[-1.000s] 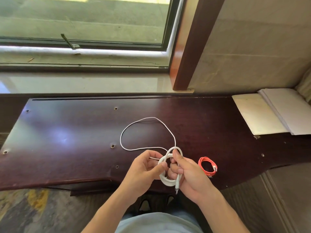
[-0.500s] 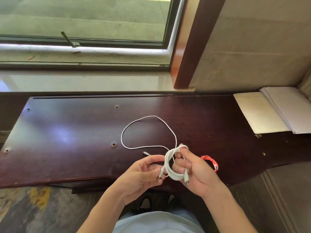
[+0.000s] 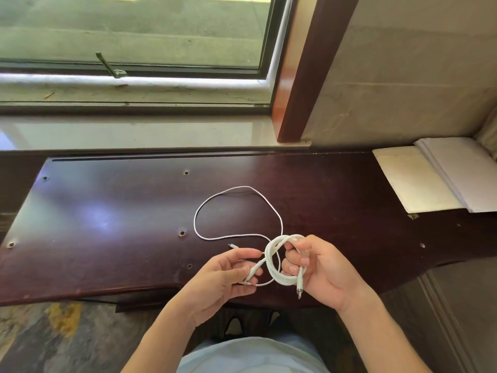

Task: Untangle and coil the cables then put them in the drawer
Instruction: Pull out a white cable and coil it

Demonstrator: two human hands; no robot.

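Head view. Dark reddish-brown polished wooden surface [image 3: 107, 224] with small screw holes runs below a window with a pale stone sill [image 3: 134, 131]; a brown wooden post [image 3: 304, 76] stands at the window's right side, against a beige wall.

Right hand [image 3: 322, 267]: fingers curled round a bundle of coiled white cable [image 3: 271, 261], the grip closed on the loops at their upper right. One metal-tipped plug end [image 3: 299, 286] hangs down across the palm of this hand.

Left hand [image 3: 228, 275]: thumb and fingers pinch another plug end of the white cable, just left of the coil and touching it; the index finger is extended above the pinch.

Beyond both grips, a loose length of thin white cable [image 3: 212, 203] lies on the surface in one wide open loop, its near part running back to the coil held in the right hand. A small connector [image 3: 232, 246] rests on the surface just above the left index finger.

Far to the right of the right-hand grip, flat white sheets [image 3: 441, 176] lie on the surface near the wall.

Lower edge: pale blue clothing [image 3: 250, 356] of the person, and patterned floor at left.
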